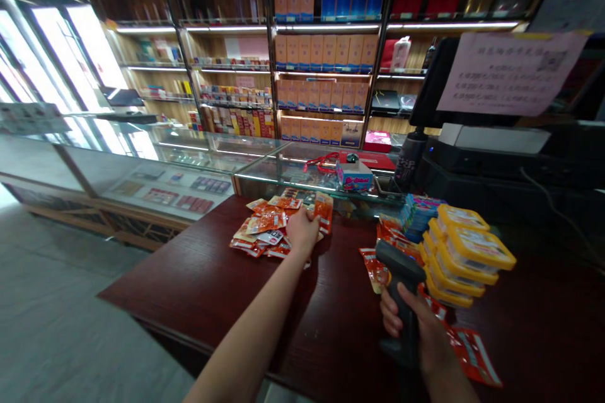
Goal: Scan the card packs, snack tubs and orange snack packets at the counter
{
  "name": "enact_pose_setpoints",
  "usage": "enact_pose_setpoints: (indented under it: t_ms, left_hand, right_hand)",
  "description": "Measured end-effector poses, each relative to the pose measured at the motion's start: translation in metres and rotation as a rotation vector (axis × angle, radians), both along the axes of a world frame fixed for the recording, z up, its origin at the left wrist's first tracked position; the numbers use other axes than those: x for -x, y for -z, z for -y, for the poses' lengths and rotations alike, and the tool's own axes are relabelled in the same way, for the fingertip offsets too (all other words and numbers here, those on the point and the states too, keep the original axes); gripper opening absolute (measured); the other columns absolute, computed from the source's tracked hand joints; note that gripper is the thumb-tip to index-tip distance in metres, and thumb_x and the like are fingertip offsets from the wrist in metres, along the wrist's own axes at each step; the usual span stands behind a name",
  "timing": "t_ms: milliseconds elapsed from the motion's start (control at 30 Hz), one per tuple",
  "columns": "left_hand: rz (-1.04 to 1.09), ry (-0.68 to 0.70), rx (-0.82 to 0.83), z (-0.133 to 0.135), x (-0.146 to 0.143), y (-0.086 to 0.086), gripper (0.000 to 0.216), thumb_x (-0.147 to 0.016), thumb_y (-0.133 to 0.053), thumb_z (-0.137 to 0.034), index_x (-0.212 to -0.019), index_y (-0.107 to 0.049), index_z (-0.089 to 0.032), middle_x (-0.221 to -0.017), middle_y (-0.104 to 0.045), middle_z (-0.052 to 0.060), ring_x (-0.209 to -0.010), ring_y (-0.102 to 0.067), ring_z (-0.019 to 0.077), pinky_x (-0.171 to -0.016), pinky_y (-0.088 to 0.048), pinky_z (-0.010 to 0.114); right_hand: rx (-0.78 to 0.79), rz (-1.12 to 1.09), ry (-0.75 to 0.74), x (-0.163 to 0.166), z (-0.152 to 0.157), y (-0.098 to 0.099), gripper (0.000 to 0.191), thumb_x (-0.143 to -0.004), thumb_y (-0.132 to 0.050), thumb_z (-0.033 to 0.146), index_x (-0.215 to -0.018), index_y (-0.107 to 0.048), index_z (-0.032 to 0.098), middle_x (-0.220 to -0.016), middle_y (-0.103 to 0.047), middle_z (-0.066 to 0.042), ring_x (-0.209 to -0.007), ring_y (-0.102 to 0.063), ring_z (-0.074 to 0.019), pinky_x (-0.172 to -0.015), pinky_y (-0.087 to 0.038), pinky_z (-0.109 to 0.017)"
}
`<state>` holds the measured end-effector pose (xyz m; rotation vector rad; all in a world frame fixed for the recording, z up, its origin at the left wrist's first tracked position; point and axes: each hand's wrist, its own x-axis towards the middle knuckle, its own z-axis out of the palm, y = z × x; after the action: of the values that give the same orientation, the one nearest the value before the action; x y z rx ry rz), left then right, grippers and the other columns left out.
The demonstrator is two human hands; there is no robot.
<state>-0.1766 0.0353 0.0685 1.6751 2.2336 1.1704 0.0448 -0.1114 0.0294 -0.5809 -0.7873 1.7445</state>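
Observation:
My left hand [302, 230] reaches to the back of the dark wooden counter, its fingers closed on the edge of an orange snack packet [324, 213]. A loose pile of orange and cream snack packets [265, 221] lies beside and partly beneath that hand. In front of me on the right, my right hand [416, 321] is wrapped round the grip of a black barcode scanner [401, 271], its head tilted up toward the left. More orange packets [375, 269] lie behind and around the scanner, partly covered by it. One orange packet [474, 356] rests right of my right wrist.
Yellow-lidded plastic tubs [477, 249] are stacked on the right, next to a pile of blue packets [418, 214]. A monitor with a pink paper notice [510, 75] stands behind them. Glass display cases [189, 182] and shelves of boxed goods [326, 53] line the back.

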Motion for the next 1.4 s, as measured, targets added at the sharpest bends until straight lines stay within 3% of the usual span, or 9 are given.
enact_pose_setpoints:
  t_ms: [167, 333, 433, 567, 667, 767, 933, 1133, 1400]
  left_hand:
    - [-0.137, -0.088, 0.214, -0.029, 0.030, -0.014, 0.019, -0.076, -0.060, -0.034, -0.089, -0.060, -0.021, -0.091, -0.069, 0.010, -0.091, -0.064, 0.0273, -0.073, -0.043, 0.033]
    - [-0.332, -0.117, 0.233, -0.038, 0.033, -0.011, 0.028, -0.081, -0.052, -0.024, -0.108, -0.059, -0.017, -0.102, -0.066, 0.016, -0.101, -0.060, 0.0300, -0.081, -0.042, 0.037]
    - [-0.489, -0.052, 0.161, -0.039, 0.032, -0.010, 0.027, -0.085, -0.044, -0.018, -0.103, -0.064, -0.019, -0.108, -0.063, 0.016, -0.108, -0.053, 0.0302, -0.086, -0.040, 0.040]
    - [-0.594, 0.145, 0.139, -0.036, 0.031, -0.007, 0.027, -0.084, -0.045, -0.018, -0.092, -0.071, -0.018, -0.111, -0.060, 0.015, -0.113, -0.047, 0.0301, -0.092, -0.035, 0.041]
    - [-0.594, 0.226, 0.137, -0.031, 0.028, -0.003, 0.028, -0.082, -0.052, -0.036, -0.090, -0.072, -0.018, -0.110, -0.061, 0.015, -0.115, -0.045, 0.0323, -0.097, -0.031, 0.043]
    - [-0.643, 0.272, 0.114, -0.028, 0.024, 0.003, 0.044, -0.074, -0.060, -0.058, -0.090, -0.071, -0.019, -0.111, -0.062, 0.015, -0.116, -0.043, 0.0342, -0.100, -0.027, 0.045]
    - [-0.732, 0.244, 0.095, -0.034, 0.021, 0.007, 0.039, -0.079, -0.058, -0.052, -0.091, -0.071, -0.018, -0.107, -0.063, 0.015, -0.113, -0.045, 0.0317, -0.097, -0.029, 0.043]
    - [-0.678, 0.097, 0.111, -0.040, 0.019, 0.005, 0.037, -0.080, -0.057, -0.049, -0.094, -0.069, -0.016, -0.110, -0.060, 0.015, -0.109, -0.045, 0.0318, -0.092, -0.031, 0.042]
    - [-0.638, 0.132, 0.066, -0.026, 0.015, 0.000, 0.035, -0.080, -0.059, -0.049, -0.097, -0.066, -0.019, -0.115, -0.054, 0.014, -0.113, -0.042, 0.0321, -0.095, -0.031, 0.043]
  right_hand:
    - [-0.006, 0.030, -0.020, 0.000, 0.000, -0.003, 0.029, -0.079, -0.067, 0.045, -0.093, -0.054, 0.023, -0.059, -0.047, 0.006, -0.043, -0.040, -0.0061, -0.040, -0.035, -0.018]
    - [-0.016, 0.013, -0.005, 0.000, 0.001, -0.003, 0.024, -0.083, -0.064, 0.042, -0.095, -0.054, 0.024, -0.060, -0.047, 0.006, -0.044, -0.040, -0.0064, -0.041, -0.036, -0.018]
    - [-0.013, 0.004, 0.005, 0.000, 0.002, -0.002, 0.023, -0.084, -0.064, 0.041, -0.096, -0.054, 0.024, -0.060, -0.047, 0.006, -0.044, -0.040, -0.0062, -0.041, -0.036, -0.018]
    - [0.001, -0.002, 0.016, 0.000, 0.003, -0.003, 0.025, -0.083, -0.064, 0.042, -0.096, -0.054, 0.023, -0.061, -0.047, 0.006, -0.045, -0.040, -0.0057, -0.041, -0.036, -0.018]
    - [0.009, -0.010, 0.021, 0.000, 0.003, -0.004, 0.025, -0.082, -0.066, 0.042, -0.095, -0.054, 0.023, -0.061, -0.048, 0.006, -0.045, -0.041, -0.0058, -0.041, -0.035, -0.018]
    - [0.003, -0.015, 0.024, 0.000, 0.003, -0.005, 0.025, -0.081, -0.067, 0.042, -0.093, -0.054, 0.024, -0.060, -0.050, 0.006, -0.045, -0.042, -0.0057, -0.040, -0.034, -0.018]
    - [-0.007, -0.017, 0.042, 0.000, 0.003, -0.005, 0.024, -0.081, -0.068, 0.041, -0.093, -0.057, 0.023, -0.060, -0.051, 0.006, -0.044, -0.041, -0.0045, -0.041, -0.036, -0.017]
    - [-0.006, -0.036, 0.033, -0.002, 0.002, 0.001, 0.022, -0.084, -0.064, 0.039, -0.096, -0.056, 0.022, -0.060, -0.049, 0.006, -0.044, -0.040, -0.0043, -0.041, -0.034, -0.016]
    - [-0.031, -0.072, -0.026, -0.009, -0.002, 0.010, 0.023, -0.087, -0.059, 0.041, -0.099, -0.056, 0.022, -0.063, -0.048, 0.005, -0.046, -0.040, -0.0045, -0.041, -0.035, -0.017]
